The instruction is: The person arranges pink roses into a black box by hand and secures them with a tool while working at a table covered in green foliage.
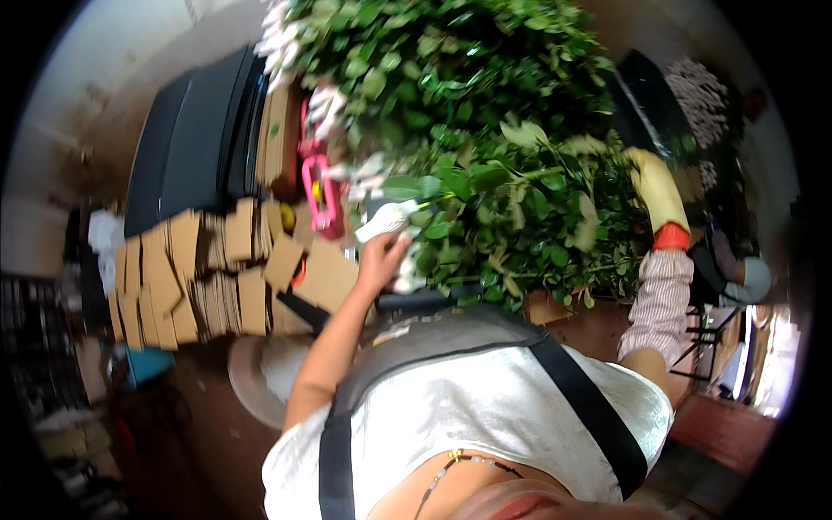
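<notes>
My left hand [381,258] is closed at the head of a long-stemmed rose, its thumb and fingers against the white net sleeve [386,220] that hides the bloom. From the sleeve the leafy green stem [494,182] runs right, over a thick pile of cut roses [511,238]. At its far right end my right hand [659,191], in a yellow glove with a red cuff, curls in among the leaves and grips the stem; motion blurs its fingertips. More white-sleeved heads [325,108] line the pile's left side.
Left of the pile lie a pink tool [321,195], stacked brown cardboard pieces [195,273] and big black sheets [186,139]. A pale round tub [256,381] stands below them. More sleeved flowers [698,104] are at the far right, near a dark stand [702,338].
</notes>
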Available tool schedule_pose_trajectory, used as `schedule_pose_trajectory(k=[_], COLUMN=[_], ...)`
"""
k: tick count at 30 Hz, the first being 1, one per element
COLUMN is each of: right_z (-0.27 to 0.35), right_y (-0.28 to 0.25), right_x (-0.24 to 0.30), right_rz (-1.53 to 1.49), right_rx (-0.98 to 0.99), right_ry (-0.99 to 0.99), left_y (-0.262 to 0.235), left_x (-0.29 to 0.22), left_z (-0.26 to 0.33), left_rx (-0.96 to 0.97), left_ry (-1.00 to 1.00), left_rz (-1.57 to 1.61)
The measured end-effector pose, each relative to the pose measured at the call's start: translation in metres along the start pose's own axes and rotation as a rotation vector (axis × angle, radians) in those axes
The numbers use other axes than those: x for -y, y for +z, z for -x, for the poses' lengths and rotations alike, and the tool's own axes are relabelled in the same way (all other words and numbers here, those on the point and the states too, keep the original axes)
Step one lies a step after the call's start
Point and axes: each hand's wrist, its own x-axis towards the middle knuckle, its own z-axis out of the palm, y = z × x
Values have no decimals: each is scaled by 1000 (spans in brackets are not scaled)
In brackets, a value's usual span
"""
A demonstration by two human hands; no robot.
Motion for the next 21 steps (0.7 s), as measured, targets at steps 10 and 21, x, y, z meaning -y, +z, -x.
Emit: schedule_pose_trajectory(k=[10, 21], right_z=[64, 30], right_y=[108, 136], right_x=[-22, 297], right_rz=[419, 0], right_rx=[365, 550], right_ry=[85, -387], left_y=[4, 5], left_x=[-28, -35], left_z=[5, 2], left_rx=[-146, -149], left_ry=[134, 115], left_rz=[14, 38])
